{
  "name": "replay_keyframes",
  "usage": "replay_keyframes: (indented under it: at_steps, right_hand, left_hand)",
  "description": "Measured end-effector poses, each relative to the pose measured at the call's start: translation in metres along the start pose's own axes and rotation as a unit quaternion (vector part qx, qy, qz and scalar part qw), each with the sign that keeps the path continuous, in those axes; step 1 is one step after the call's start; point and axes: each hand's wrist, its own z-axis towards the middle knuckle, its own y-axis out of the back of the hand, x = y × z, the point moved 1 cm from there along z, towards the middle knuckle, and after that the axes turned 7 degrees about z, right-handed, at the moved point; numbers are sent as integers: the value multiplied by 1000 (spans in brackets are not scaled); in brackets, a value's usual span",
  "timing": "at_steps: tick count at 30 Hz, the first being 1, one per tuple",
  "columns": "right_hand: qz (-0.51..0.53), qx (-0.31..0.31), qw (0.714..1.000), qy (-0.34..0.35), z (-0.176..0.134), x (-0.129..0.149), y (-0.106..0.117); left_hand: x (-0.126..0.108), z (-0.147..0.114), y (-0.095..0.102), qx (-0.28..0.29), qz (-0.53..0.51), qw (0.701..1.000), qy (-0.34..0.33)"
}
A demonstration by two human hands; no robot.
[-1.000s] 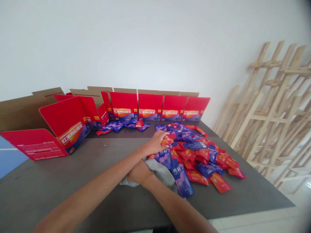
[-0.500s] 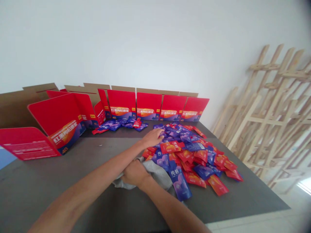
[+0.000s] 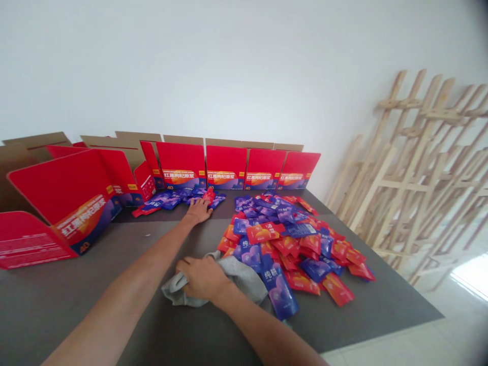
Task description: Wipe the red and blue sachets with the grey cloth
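My left hand [image 3: 199, 211] reaches out to the smaller heap of purple sachets [image 3: 172, 198] by the boxes. Its fingers are apart and touch a red sachet [image 3: 209, 195] at the heap's right end. My right hand [image 3: 203, 277], nearer to me, is closed on a crumpled grey cloth [image 3: 242, 274] lying on the table. Close to the cloth's right side, a large pile of red and purple sachets [image 3: 292, 244] spreads out. One long purple sachet [image 3: 280, 290] lies at its near edge, beside the cloth.
Open red cartons [image 3: 225, 160] stand in a row along the back of the dark table [image 3: 160, 330]. More open cartons [image 3: 72, 203] are at the left. Wooden easels [image 3: 412, 168] lean against the wall at the right, beyond the table's edge.
My left hand has left the large pile and moved left to the smaller heap. My right hand and the cloth have shifted slightly left. The view has turned a little to the right.
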Motion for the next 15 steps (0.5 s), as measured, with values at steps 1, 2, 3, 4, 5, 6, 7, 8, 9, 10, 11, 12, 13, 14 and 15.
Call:
replay_keyframes:
  at_steps: [1, 2, 3, 4, 5, 6, 7, 8, 9, 10, 11, 12, 13, 14, 15]
  right_hand:
    - [-1, -1, 1000, -1, 0, 0, 0]
    - [0, -3, 1000, -3, -1, 1, 1]
    - [2, -6, 1000, -4, -1, 1, 1]
    - [4, -10, 1000, -5, -2, 1, 2]
    - [6, -13, 1000, -6, -2, 1, 2]
    - [8, -14, 1000, -7, -2, 1, 2]
    - [10, -13, 1000, -8, -2, 1, 2]
    - [11, -11, 1000, -9, -2, 1, 2]
    - [12, -9, 1000, -10, -2, 1, 2]
    - [12, -7, 1000, -11, -2, 1, 3]
    - [13, -6, 1000, -11, -2, 1, 3]
    - [14, -5, 1000, -10, -2, 1, 3]
    - [15, -5, 1000, -10, -2, 1, 4]
    - [15, -5, 1000, -10, -2, 1, 4]
    - [16, -5, 1000, -12, -2, 1, 5]
  left_hand:
    - [1, -2, 0, -9, 3, 1000, -3]
    - [1, -5, 1, -16, 4, 1000, -4]
    - [2, -7, 2, -21, 3, 1000, -4]
    - [3, -9, 3, -25, 0, 1000, -2]
    - [4, -11, 4, -28, -4, 1000, 2]
    - [5, -14, 5, -31, -10, 999, 10]
    - [6, -16, 5, -33, -17, 999, 21]
    - [7, -19, 5, -35, -26, 998, 35]
    - [7, -21, 5, -38, -35, 997, 51]
    - [7, -23, 4, -41, -46, 996, 67]
    - [7, -25, 4, -43, -58, 994, 82]
    - [6, -26, 3, -44, -72, 992, 93]
    - [5, -28, 3, -45, -87, 990, 101]
    - [5, -29, 3, -46, -105, 988, 105]
    - [4, -30, 4, -47, -124, 985, 106]
